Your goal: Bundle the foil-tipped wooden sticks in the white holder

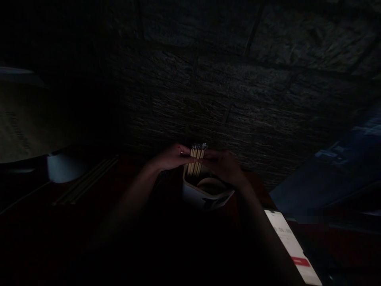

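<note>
Bundle of pale sticks point(196, 162) stands nearly upright near the middle of the view, its lower part within the far left corner of an open container and its shiny, crinkled top ends above the rim.

At the far left is a large tan panel point(26, 119) with dark lettering, too dim to read. Just below its right part sits a pale object point(66, 167), cup-like in outline; its details are lost in the dark. Next come several loose long sticks point(86, 180), lying roughly side by side and slanting on the dark reddish table point(125, 174).

The left hand point(175, 157) holds the bundle from its left side, fingers drawn narrow around it; a ring point(182, 152) and a small red mark show on this hand. The container point(195, 195) has a pale outer wall with a dark mark, and a curved-edged object point(211, 184) shows inside it. The right hand point(222, 163) holds the bundle from its right side, likewise narrow, its fingers close to those of the left hand.

To the right, a lit phone point(293, 246) lies slanted beside the right forearm, with a red bar on its pale screen. A bluish surface point(324, 171) rises beyond it. A dark, rough block wall point(238, 79) spans the background.
</note>
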`<state>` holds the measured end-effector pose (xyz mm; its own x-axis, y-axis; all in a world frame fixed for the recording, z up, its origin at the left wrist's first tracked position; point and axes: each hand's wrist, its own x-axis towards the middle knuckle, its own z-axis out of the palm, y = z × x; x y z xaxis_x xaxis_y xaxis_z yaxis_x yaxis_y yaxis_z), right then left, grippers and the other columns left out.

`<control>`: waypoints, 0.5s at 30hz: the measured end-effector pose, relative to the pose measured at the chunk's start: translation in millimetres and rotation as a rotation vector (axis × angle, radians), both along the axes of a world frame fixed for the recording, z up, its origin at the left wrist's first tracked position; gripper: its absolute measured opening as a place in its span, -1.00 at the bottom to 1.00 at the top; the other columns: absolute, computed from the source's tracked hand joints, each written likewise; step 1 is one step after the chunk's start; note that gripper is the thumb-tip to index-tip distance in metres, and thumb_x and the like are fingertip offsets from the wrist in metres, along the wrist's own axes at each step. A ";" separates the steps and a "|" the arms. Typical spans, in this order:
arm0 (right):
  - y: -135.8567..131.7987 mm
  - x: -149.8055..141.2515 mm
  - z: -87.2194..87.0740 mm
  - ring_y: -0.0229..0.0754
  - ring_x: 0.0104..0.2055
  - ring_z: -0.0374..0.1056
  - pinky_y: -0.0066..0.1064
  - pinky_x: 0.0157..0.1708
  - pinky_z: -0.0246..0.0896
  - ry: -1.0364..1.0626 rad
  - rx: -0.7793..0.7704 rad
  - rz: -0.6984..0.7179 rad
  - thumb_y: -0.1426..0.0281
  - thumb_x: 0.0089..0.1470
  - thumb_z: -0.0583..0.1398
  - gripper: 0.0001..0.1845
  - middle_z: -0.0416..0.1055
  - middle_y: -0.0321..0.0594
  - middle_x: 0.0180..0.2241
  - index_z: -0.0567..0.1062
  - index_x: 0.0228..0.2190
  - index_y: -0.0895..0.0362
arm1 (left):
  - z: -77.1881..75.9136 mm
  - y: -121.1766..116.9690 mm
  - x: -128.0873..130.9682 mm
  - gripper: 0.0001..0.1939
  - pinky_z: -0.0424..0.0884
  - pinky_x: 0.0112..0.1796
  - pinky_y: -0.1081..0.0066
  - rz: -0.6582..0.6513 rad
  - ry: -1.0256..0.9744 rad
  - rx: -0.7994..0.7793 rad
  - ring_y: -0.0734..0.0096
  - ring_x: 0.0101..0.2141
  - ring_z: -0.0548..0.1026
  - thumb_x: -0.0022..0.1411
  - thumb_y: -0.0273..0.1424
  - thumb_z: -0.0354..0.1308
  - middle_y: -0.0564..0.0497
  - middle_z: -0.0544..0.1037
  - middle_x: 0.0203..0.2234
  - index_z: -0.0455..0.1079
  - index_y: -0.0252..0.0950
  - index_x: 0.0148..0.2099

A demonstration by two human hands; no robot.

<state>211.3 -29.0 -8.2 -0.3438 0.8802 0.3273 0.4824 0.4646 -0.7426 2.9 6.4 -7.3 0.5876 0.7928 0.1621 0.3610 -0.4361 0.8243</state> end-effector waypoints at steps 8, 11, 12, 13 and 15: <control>1.0 -0.5 -2.1 -0.11 -0.16 0.51 -0.30 -0.13 0.36 0.038 -0.051 0.014 0.31 0.07 0.26 -0.80 0.60 -0.22 -0.20 0.61 -0.24 0.09 | 1.0 -0.4 -1.3 -0.78 0.09 -0.53 0.53 -0.014 -0.036 -0.047 0.56 -0.57 0.22 0.07 -0.29 0.24 0.14 0.34 -0.65 0.51 -0.39 -0.41; -1.0 -1.0 -0.3 -0.12 -0.15 0.51 -0.30 -0.10 0.36 0.084 -0.066 0.055 0.34 0.04 0.28 -0.80 0.60 -0.22 -0.19 0.60 -0.25 0.09 | -0.7 1.5 -2.0 -0.79 0.14 -0.50 0.52 -0.023 -0.042 -0.051 0.54 -0.54 0.28 0.08 -0.30 0.23 0.12 0.42 -0.59 0.54 -0.38 -0.33; -1.7 -1.1 0.5 -0.12 -0.15 0.51 -0.30 -0.10 0.35 0.098 -0.070 0.069 0.34 0.04 0.28 -0.80 0.59 -0.22 -0.19 0.60 -0.24 0.09 | -0.6 1.6 -2.0 -0.79 0.15 -0.49 0.52 -0.022 -0.037 -0.052 0.53 -0.54 0.30 0.08 -0.31 0.24 0.11 0.44 -0.59 0.54 -0.38 -0.34; -2.3 -1.1 1.2 -0.13 -0.14 0.51 -0.29 -0.09 0.35 0.107 -0.076 0.084 0.35 0.03 0.28 -0.80 0.59 -0.22 -0.19 0.60 -0.24 0.08 | 0.1 1.2 -2.0 -0.80 0.16 -0.49 0.52 -0.021 -0.035 -0.054 0.53 -0.53 0.31 0.06 -0.32 0.25 0.10 0.46 -0.58 0.54 -0.38 -0.35; -3.2 -0.9 2.3 -0.12 -0.12 0.50 -0.27 -0.06 0.34 0.116 -0.088 0.110 0.37 0.03 0.28 -0.78 0.59 -0.21 -0.17 0.60 -0.23 0.07 | 3.0 -0.6 -2.3 -0.83 0.21 -0.45 0.52 -0.023 -0.052 -0.063 0.50 -0.49 0.37 0.05 -0.35 0.27 0.08 0.51 -0.54 0.54 -0.37 -0.35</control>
<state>210.4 -32.1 -5.9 -0.4042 0.8662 0.2939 0.3407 0.4408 -0.8304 0.6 5.8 -4.3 0.5975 0.7891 0.1429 0.3077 -0.3901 0.8678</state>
